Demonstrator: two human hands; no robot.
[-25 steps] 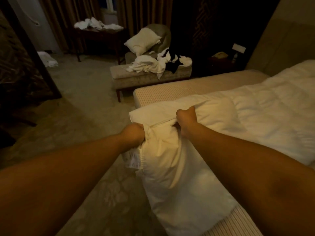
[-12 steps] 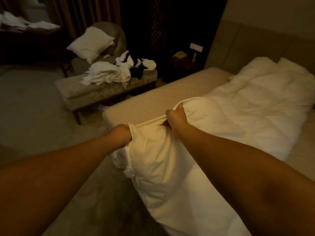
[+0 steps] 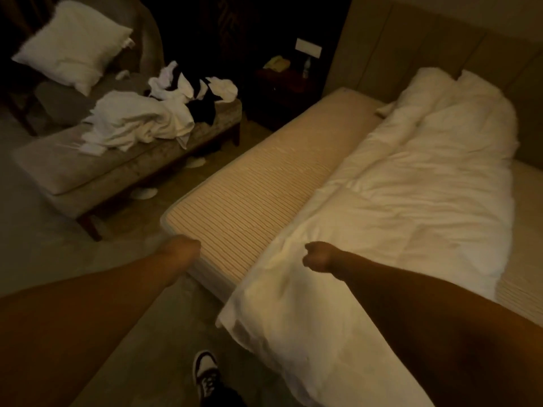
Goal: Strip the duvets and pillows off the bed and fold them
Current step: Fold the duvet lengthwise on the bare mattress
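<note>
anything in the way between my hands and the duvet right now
Nothing visible. The right hand hovers directly over the duvet near its foot end. The left hand sits at the mattress corner, with only bare striped mattress between it and the duvet's edge.

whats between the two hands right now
In the head view, bare striped mattress and the white duvet's near left edge lie between the left hand and right hand.

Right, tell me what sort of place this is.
Likely a hotel bedroom: a bed with a padded headboard, a duvet lying on a bare mattress, and a bedside table with a phone.
</note>
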